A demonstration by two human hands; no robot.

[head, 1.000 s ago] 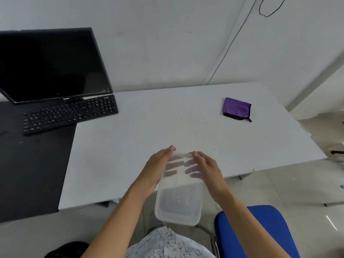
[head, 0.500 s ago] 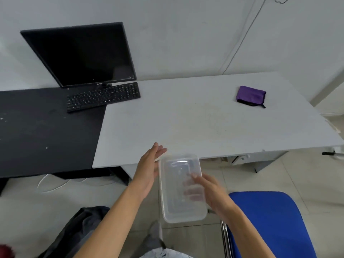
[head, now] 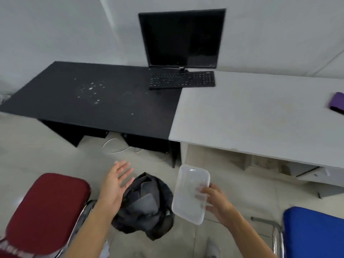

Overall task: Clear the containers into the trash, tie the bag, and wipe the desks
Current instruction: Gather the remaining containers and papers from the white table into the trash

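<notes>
at the left i am seeing a red chair point(head: 46, 211), and behind it the black desk point(head: 55, 86) is carrying white crumbs point(head: 92, 90). my left hand point(head: 113, 187) is hovering with straight, spread fingers, holding nothing, over the left edge of the black trash bag point(head: 149, 207). the bag is standing open on the floor; flat grey pieces are lying inside, and i cannot tell what they are. just right of it the clear container point(head: 188, 190) is hanging tilted in the air, looking empty, with my right hand point(head: 217, 203) gripping its right side. further right a purple cloth point(head: 337, 101) is lying on the white desk point(head: 251, 112).
</notes>
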